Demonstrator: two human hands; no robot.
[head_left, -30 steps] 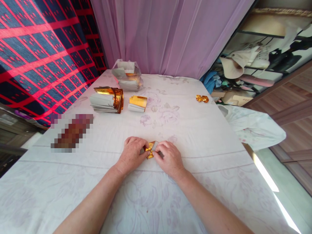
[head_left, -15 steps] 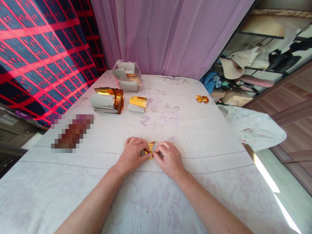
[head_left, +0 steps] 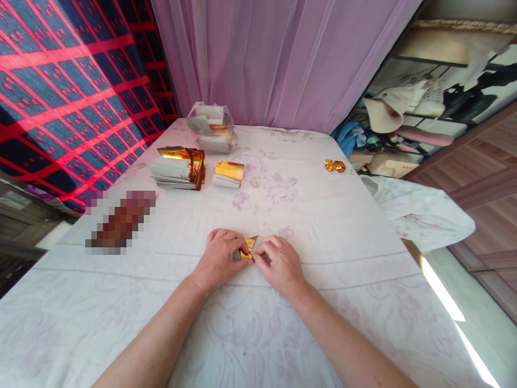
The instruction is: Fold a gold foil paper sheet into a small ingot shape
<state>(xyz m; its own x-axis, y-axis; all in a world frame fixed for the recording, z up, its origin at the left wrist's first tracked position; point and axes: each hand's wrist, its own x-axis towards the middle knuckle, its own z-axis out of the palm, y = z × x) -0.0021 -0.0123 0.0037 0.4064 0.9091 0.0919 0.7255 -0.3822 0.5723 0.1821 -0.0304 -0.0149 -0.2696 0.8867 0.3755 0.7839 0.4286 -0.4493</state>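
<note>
A small piece of gold foil paper [head_left: 249, 246], grey-white on its other side and partly folded, lies on the table between my hands. My left hand [head_left: 224, 252] pinches its left part between thumb and fingers. From the other side my right hand [head_left: 280, 261] grips the right part, with the fingertips of both hands almost meeting at the near edge. My fingers cover much of the paper. Farther back are a short stack of gold paper sheets [head_left: 229, 173] and a thicker curled bundle of the same paper [head_left: 177, 168].
A clear plastic bag [head_left: 212, 129] with more paper stands at the table's back. Two folded gold pieces [head_left: 335, 165] lie at the far right. A blurred-out reddish item [head_left: 121, 221] is on the left. A patterned cloth covers the table [head_left: 343, 226]; shelves [head_left: 428, 108] stand beyond it.
The near edge of the gold foil paper, which hung below my fingertips, is now folded up or covered by my thumbs. My hands stay almost in place; the view shifts slightly.
</note>
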